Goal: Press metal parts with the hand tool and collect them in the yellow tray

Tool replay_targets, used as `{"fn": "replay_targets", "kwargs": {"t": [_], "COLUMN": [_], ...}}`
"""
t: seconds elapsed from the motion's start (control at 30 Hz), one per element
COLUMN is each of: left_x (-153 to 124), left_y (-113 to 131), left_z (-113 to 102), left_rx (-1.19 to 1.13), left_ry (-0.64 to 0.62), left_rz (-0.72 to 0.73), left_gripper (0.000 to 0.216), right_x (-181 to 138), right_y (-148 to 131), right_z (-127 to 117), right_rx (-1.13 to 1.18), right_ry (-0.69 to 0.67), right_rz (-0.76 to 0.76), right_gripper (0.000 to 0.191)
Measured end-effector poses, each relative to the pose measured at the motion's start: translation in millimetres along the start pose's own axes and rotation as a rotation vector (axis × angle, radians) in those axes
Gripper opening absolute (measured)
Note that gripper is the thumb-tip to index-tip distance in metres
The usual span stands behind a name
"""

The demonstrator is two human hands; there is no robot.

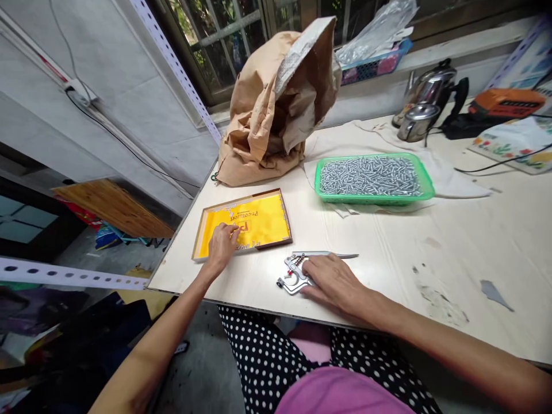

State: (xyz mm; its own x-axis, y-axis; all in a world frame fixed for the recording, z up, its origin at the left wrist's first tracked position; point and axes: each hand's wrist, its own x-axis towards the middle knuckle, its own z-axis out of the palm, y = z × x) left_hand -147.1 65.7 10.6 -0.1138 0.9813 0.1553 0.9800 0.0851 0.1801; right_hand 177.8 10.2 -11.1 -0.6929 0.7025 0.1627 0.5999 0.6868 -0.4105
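A pair of silver pliers [296, 280] is held low over the near part of the pale surface [397, 236], its long axis laid roughly left to right along the front edge. The rounded, C-shaped head is pointed to the left, and a slim handle is extended to the right beyond the knuckles. The grip of the right hand [330, 279] is closed around the tool's handles. The left hand [222, 244] is held over a shallow yellow-lined box [267, 213], thumb and forefinger near each other; whether anything is pinched in this grip cannot be told. The box is set with its long axis also left to right, its right end angled slightly away, and small metal pieces are scattered along its inner edges. On the lining, a boxed P logo [244, 226] and a word beginning with "Pr" are printed upside down to the wearer; the remaining letters cannot be read securely. Dark lettering on an orange device [504, 104] is likewise too blurred to be read.
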Motion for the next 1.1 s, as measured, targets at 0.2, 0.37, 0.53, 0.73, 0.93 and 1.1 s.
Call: {"fn": "replay_targets", "kwargs": {"t": [0.2,0.37,0.53,0.73,0.93,1.1], "left_x": [10,4,1,4,6,14], "left_y": [-10,-13,-11,-7,-4,-2], "left_z": [0,-1,-5,-9,-6,-7], "left_rx": [0.029,0.035,0.067,0.065,0.064,0.091], "left_ry": [0.007,-0.017,-0.025,-0.040,-0.059,-0.059], "left_rz": [-0.097,-0.071,-0.091,-0.115,-0.129,-0.146], "left_gripper": [0.029,0.031,0.031,0.031,0.032,0.030], "right_x": [-23,-17,-13,-17,-10,21], "right_y": [-4,-3,-8,-11,-10,-16], "right_z": [19,-3,-13,-26,-17,20], "right_rx": [-0.064,-0.144,-0.127,-0.142,-0.225,-0.251], "right_ry": [-0.112,-0.187,-0.258,-0.296,-0.067,0.061], "right_rz": [0.097,0.031,-0.050,0.065,0.050,-0.120], "right_gripper": [0.018,0.023,0.028,0.027,0.009,0.009]}}
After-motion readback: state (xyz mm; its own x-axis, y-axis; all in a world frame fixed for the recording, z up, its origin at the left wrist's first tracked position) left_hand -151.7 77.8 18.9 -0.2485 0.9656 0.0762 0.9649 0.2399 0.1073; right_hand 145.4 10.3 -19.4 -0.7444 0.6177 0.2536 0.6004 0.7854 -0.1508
